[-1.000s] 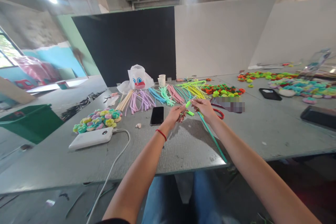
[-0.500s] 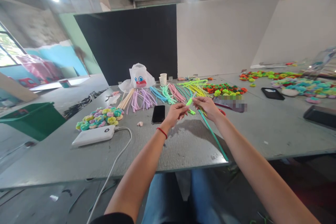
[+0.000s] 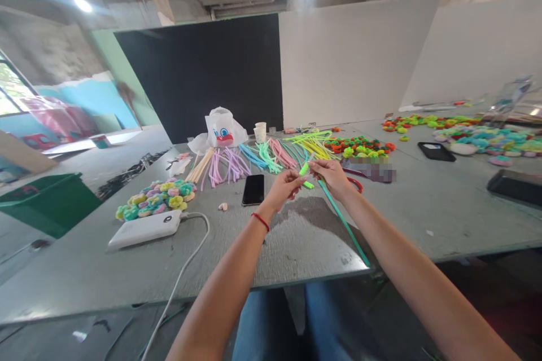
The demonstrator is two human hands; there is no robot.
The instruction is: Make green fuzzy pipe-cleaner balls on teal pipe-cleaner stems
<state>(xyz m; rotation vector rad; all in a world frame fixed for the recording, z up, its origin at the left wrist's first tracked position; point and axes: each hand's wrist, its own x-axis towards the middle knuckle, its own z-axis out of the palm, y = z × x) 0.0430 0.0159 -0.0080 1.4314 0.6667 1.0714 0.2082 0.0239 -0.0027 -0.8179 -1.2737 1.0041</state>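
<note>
While the bright green strip (image 3: 304,168) is between our hands, above the tabletop (image 3: 292,254), our left hand (image 3: 283,187) pinches its lower end. Our right hand (image 3: 332,176) has its fingertips pressed together at the upper end; what exactly they grip, we cannot tell. Both our forearms (image 3: 231,276) reach forward and converge, and a teal stem (image 3: 345,223) slants from below the right hand toward us.

Phone (image 3: 253,190) on table (image 3: 228,259), between power bank (image 3: 144,230) and strand (image 3: 345,223); bag (image 3: 222,126) behind phone; cups (image 3: 259,135) right of bag.
</note>
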